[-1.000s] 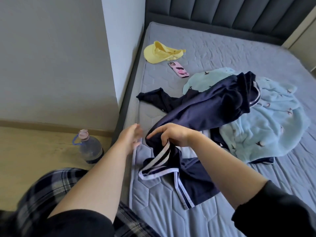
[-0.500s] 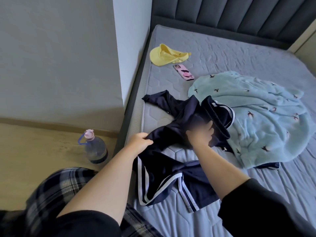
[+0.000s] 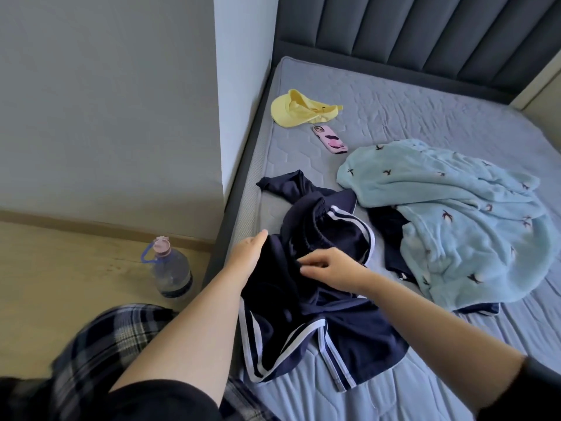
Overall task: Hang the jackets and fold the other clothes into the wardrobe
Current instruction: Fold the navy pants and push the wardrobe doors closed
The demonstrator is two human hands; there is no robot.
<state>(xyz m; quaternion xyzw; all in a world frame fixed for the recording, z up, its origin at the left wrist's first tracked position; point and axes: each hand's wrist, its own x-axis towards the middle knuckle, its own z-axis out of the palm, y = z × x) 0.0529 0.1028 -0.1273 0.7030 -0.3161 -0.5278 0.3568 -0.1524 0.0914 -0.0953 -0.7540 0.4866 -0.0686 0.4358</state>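
Navy shorts with white stripes (image 3: 321,326) lie crumpled near the left edge of the bed, waistband up toward the headboard. My left hand (image 3: 250,252) rests on the shorts' left edge, its fingers partly hidden in the fabric. My right hand (image 3: 331,267) lies on the middle of the shorts, fingertips curled and pinching a fold of navy cloth. A light blue fleece garment with small bird prints (image 3: 455,217) is heaped to the right, partly covering another dark piece.
A yellow cap (image 3: 299,109) and a pink-cased phone (image 3: 330,139) lie further up the grey mattress (image 3: 425,123). A clear water bottle (image 3: 171,270) stands on the wooden floor beside the bed frame. A wall corner juts out at left.
The navy shorts have come down from the raised bundle and now lie flatter. My right hand has drawn back toward me onto the middle of the cloth; my left stays at the left edge.
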